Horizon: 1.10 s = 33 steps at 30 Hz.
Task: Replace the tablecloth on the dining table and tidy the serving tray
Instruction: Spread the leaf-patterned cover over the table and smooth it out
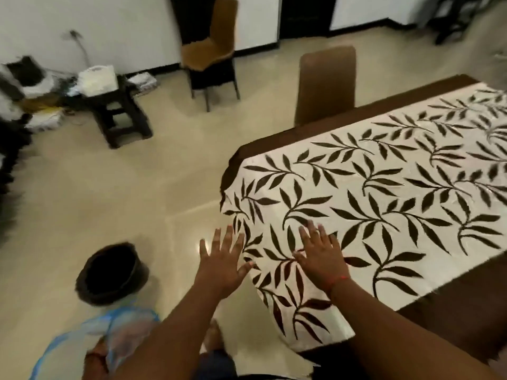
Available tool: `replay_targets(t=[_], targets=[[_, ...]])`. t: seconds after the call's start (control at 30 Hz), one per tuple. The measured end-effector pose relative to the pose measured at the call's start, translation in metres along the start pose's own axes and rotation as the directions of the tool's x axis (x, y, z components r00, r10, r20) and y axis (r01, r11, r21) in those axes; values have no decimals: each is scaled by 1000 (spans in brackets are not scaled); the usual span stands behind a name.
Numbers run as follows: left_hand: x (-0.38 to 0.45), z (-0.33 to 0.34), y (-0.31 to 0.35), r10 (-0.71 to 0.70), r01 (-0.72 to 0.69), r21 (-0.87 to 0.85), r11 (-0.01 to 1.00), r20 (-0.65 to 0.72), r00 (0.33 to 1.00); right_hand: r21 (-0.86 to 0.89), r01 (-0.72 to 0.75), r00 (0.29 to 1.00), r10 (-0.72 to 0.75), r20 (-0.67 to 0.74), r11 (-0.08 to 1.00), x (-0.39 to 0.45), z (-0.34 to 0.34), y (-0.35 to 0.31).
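Note:
A white tablecloth (384, 204) printed with dark leaf sprigs lies spread over the dark brown dining table (323, 124), its near end draping over the table's short edge. My right hand (321, 253) lies flat on the cloth near that edge, fingers straight and spread. My left hand (222, 259) is spread open just left of the cloth, its thumb touching the draped edge. No serving tray is in view.
A dark round bucket (109, 272) stands on the tiled floor at my left, with a blue mesh cover (109, 338) below it. A brown chair (326, 83) is tucked at the table's far side. Another chair (211, 50) and a dark stool (120, 113) with clutter stand by the wall.

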<state>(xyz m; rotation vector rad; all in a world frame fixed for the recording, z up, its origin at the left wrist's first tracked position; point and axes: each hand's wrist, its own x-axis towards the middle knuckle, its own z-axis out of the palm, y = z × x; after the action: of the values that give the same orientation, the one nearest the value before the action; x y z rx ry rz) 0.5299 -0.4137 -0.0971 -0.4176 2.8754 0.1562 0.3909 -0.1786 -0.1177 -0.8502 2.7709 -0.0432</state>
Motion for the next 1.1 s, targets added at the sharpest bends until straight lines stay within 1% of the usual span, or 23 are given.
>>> replay_targets(t=[0.07, 0.13, 0.2, 0.3, 0.33, 0.4, 0.47, 0.53, 0.57, 0.6, 0.63, 0.7, 0.8, 0.87, 0.97, 1.1], targets=[[47, -13, -9, 132, -133, 41, 990, 18, 991, 51, -186, 982, 185, 30, 981, 7, -1, 3], [90, -25, -15, 279, -281, 93, 955, 33, 960, 120, -373, 928, 368, 60, 920, 8, 0, 1], [131, -38, -14, 394, -399, 129, 908, 62, 917, 164, -506, 862, 504, 57, 847, 4, 3, 0], [187, -49, -2, 495, -510, 160, 845, 126, 860, 189, -668, 744, 652, 147, 720, -9, 7, -4], [200, -48, 2, 525, -541, 164, 825, 135, 841, 196, -699, 715, 677, 177, 687, -14, 9, -5], [227, -49, 23, 582, -613, 173, 771, 198, 789, 236, -763, 645, 733, 216, 602, -19, 14, -6], [252, -46, 47, 605, -644, 191, 740, 227, 763, 241, -791, 603, 782, 158, 562, -15, 12, -1], [271, -45, 69, 635, -677, 211, 706, 235, 736, 251, -811, 573, 806, 149, 529, -6, 15, 7], [279, -44, 78, 660, -696, 225, 682, 221, 718, 262, -812, 569, 806, 164, 521, 0, 16, 10], [286, -41, 84, 680, -719, 236, 653, 234, 695, 272, -820, 559, 807, 192, 504, 5, 22, 9], [293, -38, 89, 680, -726, 240, 644, 256, 687, 276, -830, 543, 814, 204, 485, 10, 26, 6], [302, -35, 97, 677, -735, 243, 633, 285, 678, 264, -849, 510, 841, 183, 457, 16, 27, 1], [309, -28, 104, 683, -773, 205, 600, 371, 629, 271, -869, 471, 859, 199, 413, 24, 27, -7], [315, -22, 102, 691, -792, 195, 578, 401, 602, 274, -885, 436, 877, 202, 377, 28, 27, -11], [318, -16, 94, 716, -808, 170, 563, 388, 580, 296, -902, 381, 902, 202, 315, 33, 27, -16], [321, -7, 78, 767, -829, 186, 527, 315, 559, 272, -916, 349, 919, 185, 294, 37, 37, -25]])
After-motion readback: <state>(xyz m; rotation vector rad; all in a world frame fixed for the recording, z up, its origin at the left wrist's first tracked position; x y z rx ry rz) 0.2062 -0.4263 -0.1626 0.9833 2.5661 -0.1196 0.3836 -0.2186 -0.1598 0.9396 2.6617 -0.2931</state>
